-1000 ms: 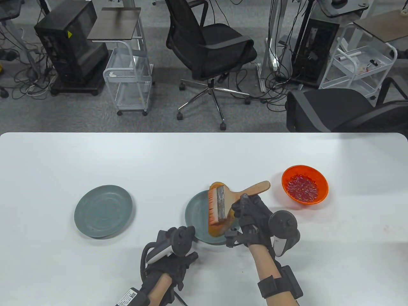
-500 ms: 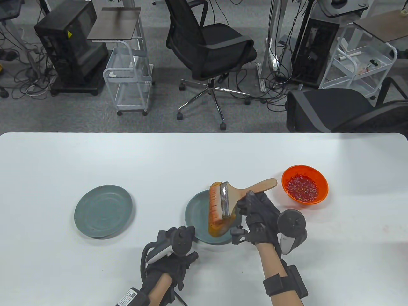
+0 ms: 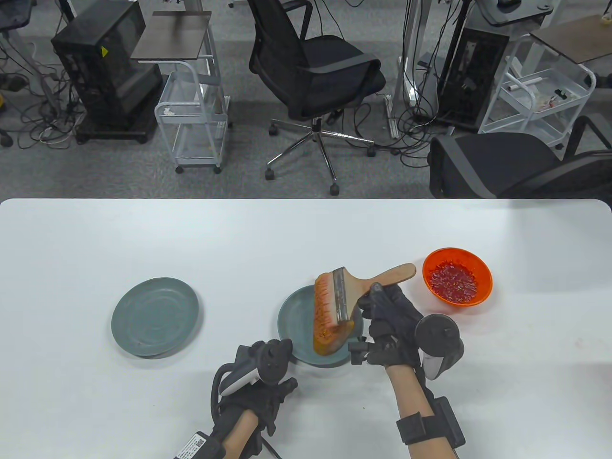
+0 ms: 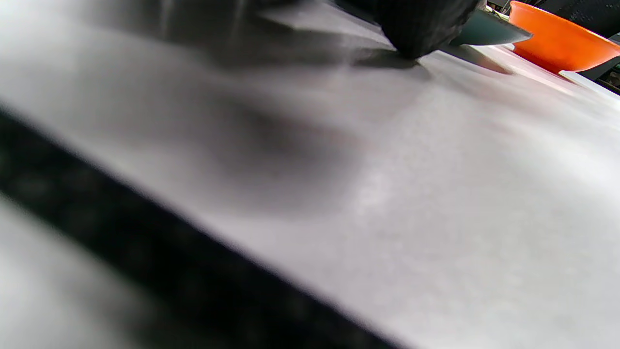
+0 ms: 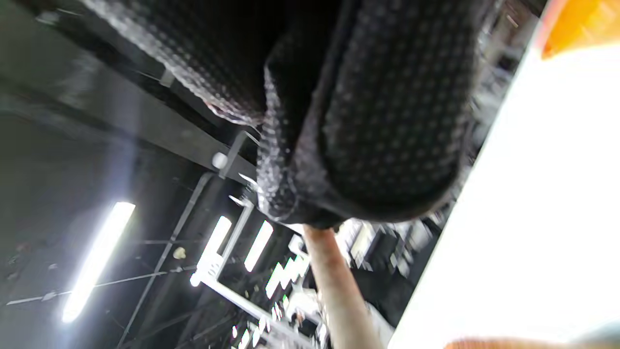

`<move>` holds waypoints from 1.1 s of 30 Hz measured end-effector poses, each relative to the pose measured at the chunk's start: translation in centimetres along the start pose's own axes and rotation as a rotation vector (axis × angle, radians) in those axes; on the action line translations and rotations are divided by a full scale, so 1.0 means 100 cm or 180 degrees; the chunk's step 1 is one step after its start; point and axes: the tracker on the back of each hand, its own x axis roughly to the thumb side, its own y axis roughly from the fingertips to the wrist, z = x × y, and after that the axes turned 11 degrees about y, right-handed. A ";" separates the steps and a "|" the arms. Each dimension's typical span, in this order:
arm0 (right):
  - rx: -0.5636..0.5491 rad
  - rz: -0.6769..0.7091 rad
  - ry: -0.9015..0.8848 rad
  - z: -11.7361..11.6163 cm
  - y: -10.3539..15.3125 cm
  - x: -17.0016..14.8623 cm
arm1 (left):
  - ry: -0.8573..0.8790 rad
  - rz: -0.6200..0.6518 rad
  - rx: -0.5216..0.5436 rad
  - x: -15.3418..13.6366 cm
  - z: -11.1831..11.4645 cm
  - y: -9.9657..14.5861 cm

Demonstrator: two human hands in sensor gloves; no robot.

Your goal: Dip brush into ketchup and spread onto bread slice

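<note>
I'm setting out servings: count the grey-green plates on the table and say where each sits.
2. One plate sits bare at the table's left. The other plate sits centre, under the bread slice, beside the right hand.

Beyond the white table (image 3: 191,239), grey carpet (image 3: 119,172) holds black office chairs (image 3: 315,71), wire carts (image 3: 196,119), and computer towers (image 3: 105,71).

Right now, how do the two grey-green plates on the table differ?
The left plate sits bare and apart from both hands; the right plate carries the bread slice, with the brush over it. The left hand is by the right plate's near rim. Both look alike in shape and colour.
</note>
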 end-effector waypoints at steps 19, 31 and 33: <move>-0.0174 0.0363 0.0356 -0.005 0.008 0.010 | -0.0006 0.0012 0.0002 0.001 0.001 0.000; -0.0750 0.0975 0.1194 0.014 0.009 0.026 | -0.0020 0.0021 0.0001 0.001 0.001 0.000; -0.0564 0.0765 0.0854 0.007 0.009 0.024 | -0.0018 0.0023 0.0004 0.001 0.001 0.000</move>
